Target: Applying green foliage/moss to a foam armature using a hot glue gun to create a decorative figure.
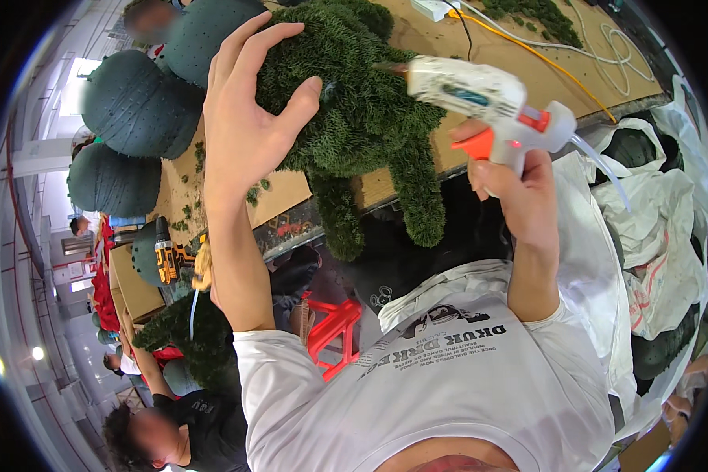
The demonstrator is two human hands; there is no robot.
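A shaggy green figure covered in artificial grass (pixel 354 110) lies on the cardboard-topped table, two leg-like parts hanging over the near edge. My left hand (pixel 248 118) is at its left side, fingers spread and thumb apart; whether the palm presses on it I cannot tell. In my right hand (pixel 523 193) is a white hot glue gun (pixel 472 88) with an orange trigger, held by its handle. Its nozzle points left, over the figure's right side. A translucent glue stick (pixel 606 169) sticks out of the gun's back end.
Dark green round forms (pixel 130 102) crowd the table's left. A yellow-black drill (pixel 165 256) is at the left edge. White and orange cables (pixel 543 59) cross the far right. Right of me are white bags (pixel 645 236); below the table, a red stool (pixel 334 330). A co-worker (pixel 181 429) sits lower left.
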